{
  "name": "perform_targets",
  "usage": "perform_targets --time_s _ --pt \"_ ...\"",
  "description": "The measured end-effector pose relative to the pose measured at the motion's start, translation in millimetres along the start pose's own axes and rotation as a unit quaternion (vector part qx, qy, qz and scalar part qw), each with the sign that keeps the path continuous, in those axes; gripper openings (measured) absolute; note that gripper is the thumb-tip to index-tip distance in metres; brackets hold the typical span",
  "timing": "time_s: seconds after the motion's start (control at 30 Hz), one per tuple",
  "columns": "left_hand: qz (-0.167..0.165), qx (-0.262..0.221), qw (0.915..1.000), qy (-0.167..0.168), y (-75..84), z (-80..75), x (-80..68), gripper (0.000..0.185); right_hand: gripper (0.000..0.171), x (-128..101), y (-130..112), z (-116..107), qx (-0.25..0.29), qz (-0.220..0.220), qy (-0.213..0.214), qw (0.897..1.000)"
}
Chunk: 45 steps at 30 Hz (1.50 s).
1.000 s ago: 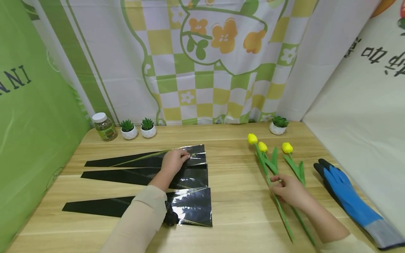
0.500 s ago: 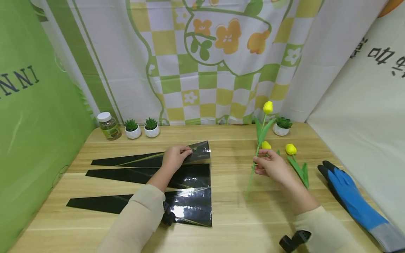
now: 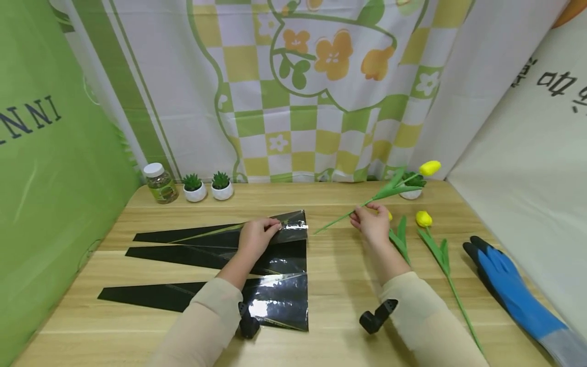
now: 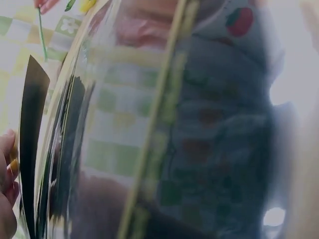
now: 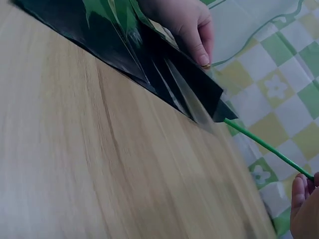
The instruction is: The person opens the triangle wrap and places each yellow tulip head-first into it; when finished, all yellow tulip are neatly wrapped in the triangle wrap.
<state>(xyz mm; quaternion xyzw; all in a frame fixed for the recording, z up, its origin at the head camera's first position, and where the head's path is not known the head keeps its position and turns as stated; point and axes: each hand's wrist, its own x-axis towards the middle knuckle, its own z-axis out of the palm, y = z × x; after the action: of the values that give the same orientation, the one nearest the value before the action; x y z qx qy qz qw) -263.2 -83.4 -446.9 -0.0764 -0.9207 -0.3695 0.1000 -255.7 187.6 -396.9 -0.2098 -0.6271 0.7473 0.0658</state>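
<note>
- Holding a yellow tulip (image 3: 430, 167) by its green stem, the right hand (image 3: 370, 225) pinches it above the wooden table (image 3: 339, 285).
- The tulip lies almost flat in the air. Its long stem runs sideways, with the flower out to the right and the bare stem tip pointing left.
- That stem tip points at the top black wrapper (image 3: 257, 232), and it is just beside the wrapper's wide open end.
- The left hand (image 3: 255, 237) pinches the edge of that wrapper and lifts it a little off the table.
- The two hands are apart, with the stem tip between them. The left hand is nearer the wrapper, and the right hand is nearer the flower.
- Two more black wrappers (image 3: 215, 300) lie flat closer to the person.
- Two other tulips (image 3: 424, 220) lie on the table to the right, near a blue glove (image 3: 509, 288).
</note>
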Motion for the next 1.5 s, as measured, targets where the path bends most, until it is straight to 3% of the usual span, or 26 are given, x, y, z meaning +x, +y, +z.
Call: perform_targets --time_s 0.13,0.43,0.67,1.1,1.37,1.5 --pt "-0.006 -0.008 0.9999 0.001 0.2 3.0 -3.8 0.021 0.04 3.1 12.5 13.2 0.016 0.007 0.019 1.0" --pt "0.004 -0.001 0.9997 0.024 0.7 7.4 -8.6 0.019 0.037 -3.7 38.0 42.4 0.02 0.035 -0.014 0.999" --pt "-0.004 -0.005 1.0 0.007 -0.2 8.7 -9.8 0.021 0.036 -10.2 50.0 56.7 0.024 0.043 -0.03 0.998" --pt "0.008 0.012 0.9998 0.015 -6.9 14.2 -7.8 0.019 0.027 -15.4 62.4 73.2 0.036 0.054 -0.061 0.996" --pt "0.004 0.012 0.9999 0.012 -8.1 11.2 -9.0 0.018 0.009 -16.0 58.8 70.7 0.012 0.103 -0.114 0.988" --pt "0.001 0.013 0.9999 0.011 -10.6 11.5 -8.8 0.018 0.015 -13.3 57.9 68.0 0.007 0.133 -0.14 0.981"
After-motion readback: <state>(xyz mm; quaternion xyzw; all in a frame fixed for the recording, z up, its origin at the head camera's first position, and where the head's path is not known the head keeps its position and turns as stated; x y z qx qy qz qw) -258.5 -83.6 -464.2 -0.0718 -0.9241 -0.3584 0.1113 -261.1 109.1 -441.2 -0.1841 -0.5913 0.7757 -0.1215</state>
